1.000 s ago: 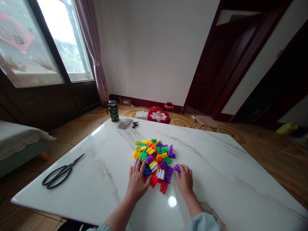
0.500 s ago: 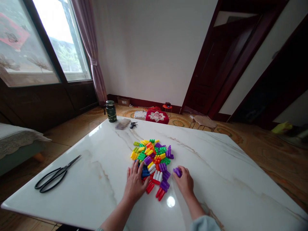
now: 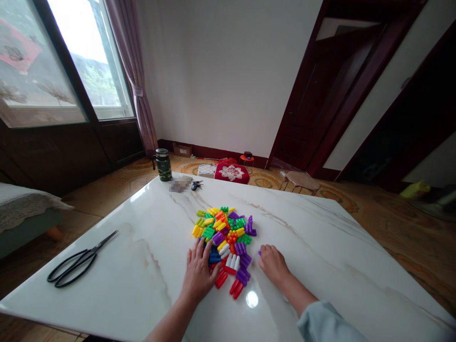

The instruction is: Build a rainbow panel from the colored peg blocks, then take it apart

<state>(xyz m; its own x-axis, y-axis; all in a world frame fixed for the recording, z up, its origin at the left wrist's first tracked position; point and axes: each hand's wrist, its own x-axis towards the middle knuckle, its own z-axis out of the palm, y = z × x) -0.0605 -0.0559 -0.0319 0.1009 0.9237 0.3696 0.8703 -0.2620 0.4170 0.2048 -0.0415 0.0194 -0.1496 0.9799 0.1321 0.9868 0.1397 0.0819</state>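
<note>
A heap of plastic building blocks in many colours lies in the middle of the table. My left hand (image 3: 198,271) rests on the heap's near left side, fingers spread, partly covering blue blocks (image 3: 214,257). Right of the heap, apart from it, my right hand (image 3: 273,263) is closed round a purple block (image 3: 260,253); only a small tip shows past the fingers. Between the hands sit a white block (image 3: 232,261), a purple block (image 3: 242,275) and a red block (image 3: 236,288). Green blocks (image 3: 208,232) and yellow blocks (image 3: 197,231) lie farther back.
Black-handled scissors (image 3: 80,261) lie at the left of the marble-patterned table (image 3: 142,304). At the far left corner stand a dark green bottle (image 3: 164,166), a blurred-out item (image 3: 180,184) and keys (image 3: 195,185). Beyond the table are a red cushioned seat (image 3: 232,174) and a stool (image 3: 302,180).
My right hand has turned over the purple block, so most of it is now hidden, and the forearm has swung to the right. My left hand stays on the blue blocks.
</note>
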